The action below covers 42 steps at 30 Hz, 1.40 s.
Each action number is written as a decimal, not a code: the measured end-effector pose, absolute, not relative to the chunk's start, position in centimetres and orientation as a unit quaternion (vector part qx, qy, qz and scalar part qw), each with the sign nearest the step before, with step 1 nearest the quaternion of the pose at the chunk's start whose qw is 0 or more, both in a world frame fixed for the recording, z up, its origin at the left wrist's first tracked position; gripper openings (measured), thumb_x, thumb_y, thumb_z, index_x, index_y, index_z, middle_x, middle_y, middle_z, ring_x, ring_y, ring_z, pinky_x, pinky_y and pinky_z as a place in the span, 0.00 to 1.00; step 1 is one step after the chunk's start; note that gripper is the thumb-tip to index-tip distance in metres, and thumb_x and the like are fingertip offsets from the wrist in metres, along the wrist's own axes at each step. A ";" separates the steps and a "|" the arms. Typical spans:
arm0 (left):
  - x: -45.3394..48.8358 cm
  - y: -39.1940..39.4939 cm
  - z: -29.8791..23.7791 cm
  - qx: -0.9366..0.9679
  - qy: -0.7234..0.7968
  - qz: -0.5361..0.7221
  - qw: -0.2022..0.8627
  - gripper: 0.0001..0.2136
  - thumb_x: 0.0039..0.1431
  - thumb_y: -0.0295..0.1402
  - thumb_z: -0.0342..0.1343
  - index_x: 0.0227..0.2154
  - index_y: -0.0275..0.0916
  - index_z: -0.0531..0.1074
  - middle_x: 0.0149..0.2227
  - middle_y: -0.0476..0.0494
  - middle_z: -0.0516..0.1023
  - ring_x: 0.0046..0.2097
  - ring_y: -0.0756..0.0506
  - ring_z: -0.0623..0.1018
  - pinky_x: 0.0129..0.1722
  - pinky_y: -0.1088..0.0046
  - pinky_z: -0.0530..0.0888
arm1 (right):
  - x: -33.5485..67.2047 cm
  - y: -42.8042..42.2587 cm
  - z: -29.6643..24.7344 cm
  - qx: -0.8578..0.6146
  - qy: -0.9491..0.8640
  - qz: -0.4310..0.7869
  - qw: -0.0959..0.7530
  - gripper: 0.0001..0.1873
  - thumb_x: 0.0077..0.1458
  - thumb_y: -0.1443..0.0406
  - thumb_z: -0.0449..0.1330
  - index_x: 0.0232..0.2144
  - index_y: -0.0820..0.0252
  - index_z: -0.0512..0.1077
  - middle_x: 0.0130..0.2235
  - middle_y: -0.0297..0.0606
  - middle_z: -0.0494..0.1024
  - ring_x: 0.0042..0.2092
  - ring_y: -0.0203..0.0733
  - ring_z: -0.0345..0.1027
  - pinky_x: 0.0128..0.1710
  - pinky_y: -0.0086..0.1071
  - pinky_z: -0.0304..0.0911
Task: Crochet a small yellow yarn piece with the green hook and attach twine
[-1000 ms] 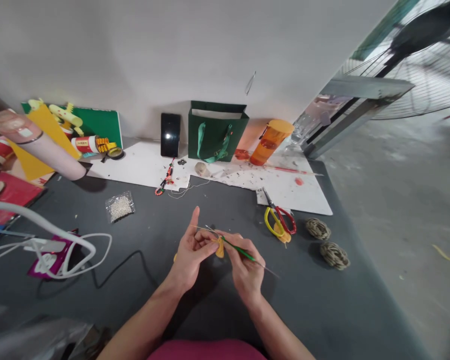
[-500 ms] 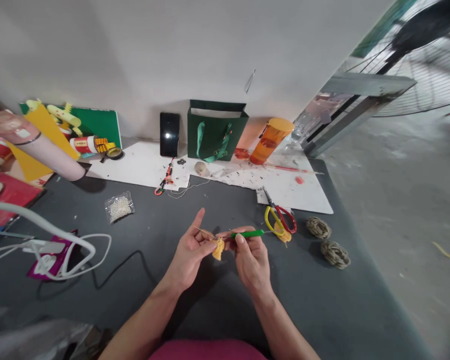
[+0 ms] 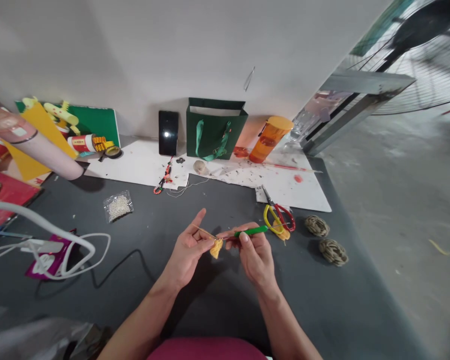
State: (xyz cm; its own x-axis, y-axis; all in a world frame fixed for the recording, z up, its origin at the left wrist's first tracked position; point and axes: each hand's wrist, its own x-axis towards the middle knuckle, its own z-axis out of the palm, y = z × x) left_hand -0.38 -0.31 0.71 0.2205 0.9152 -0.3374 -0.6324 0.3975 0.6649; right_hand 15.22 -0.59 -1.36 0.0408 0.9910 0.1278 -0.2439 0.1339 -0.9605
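Note:
My right hand [image 3: 255, 255] grips a green-handled crochet hook [image 3: 251, 231] between thumb and fingers, its handle pointing right. My left hand [image 3: 189, 247] pinches a small piece of yellow yarn work [image 3: 216, 248], which hangs below the fingertips, with the index finger raised. A thin pale strand [image 3: 204, 231] runs from the left fingers towards the hook's tip. The hands nearly meet over the dark grey table [image 3: 210, 305], and my fingers hide the hook's tip.
Red-and-yellow-handled scissors [image 3: 279, 220] and several twine balls [image 3: 317, 226] lie right of my hands. Behind are white paper sheets [image 3: 142, 165], a green bag [image 3: 215, 135] and an orange bottle [image 3: 270, 140]. Beads [image 3: 118, 206] and a white cable [image 3: 60, 240] lie left.
The hook has swung from pointing down to the right to lying nearly level, with its green handle to the right. My right hand has turned and risen, and the yellow piece hangs lower.

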 end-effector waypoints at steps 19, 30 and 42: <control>0.2 -0.6 -0.1 0.287 0.480 0.571 0.601 0.39 0.46 0.32 0.69 0.62 0.41 0.63 0.28 0.50 0.79 0.32 0.50 0.77 0.38 0.73 0.74 | 15.2 -1.0 0.2 -0.358 -0.759 0.159 0.520 0.16 0.61 0.74 0.52 0.47 0.51 0.67 0.42 0.40 0.82 0.34 0.44 0.74 0.34 0.41 0.67; 0.2 -1.0 0.1 0.355 0.514 0.582 0.521 0.32 0.50 0.32 0.67 0.60 0.46 0.66 0.28 0.50 0.79 0.33 0.48 0.77 0.43 0.70 0.73 | 14.6 -1.1 -0.3 -0.359 -0.765 0.111 0.523 0.21 0.58 0.76 0.55 0.50 0.50 0.66 0.43 0.41 0.82 0.34 0.44 0.74 0.34 0.41 0.65; 0.7 -1.1 0.2 0.256 0.435 0.579 0.640 0.40 0.46 0.30 0.69 0.63 0.46 0.61 0.27 0.55 0.73 0.31 0.53 0.72 0.37 0.76 0.70 | 14.2 -1.0 -0.5 -0.362 -0.768 0.069 0.524 0.15 0.60 0.75 0.55 0.46 0.57 0.72 0.40 0.42 0.82 0.38 0.43 0.75 0.37 0.40 0.66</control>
State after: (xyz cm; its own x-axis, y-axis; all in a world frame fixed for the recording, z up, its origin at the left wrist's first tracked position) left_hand 0.66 -1.11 0.23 -0.0491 0.9645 -0.2594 -0.5189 0.1973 0.8318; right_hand 14.23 -1.03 -0.49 -0.1884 0.6282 0.7549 0.4837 0.7283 -0.4854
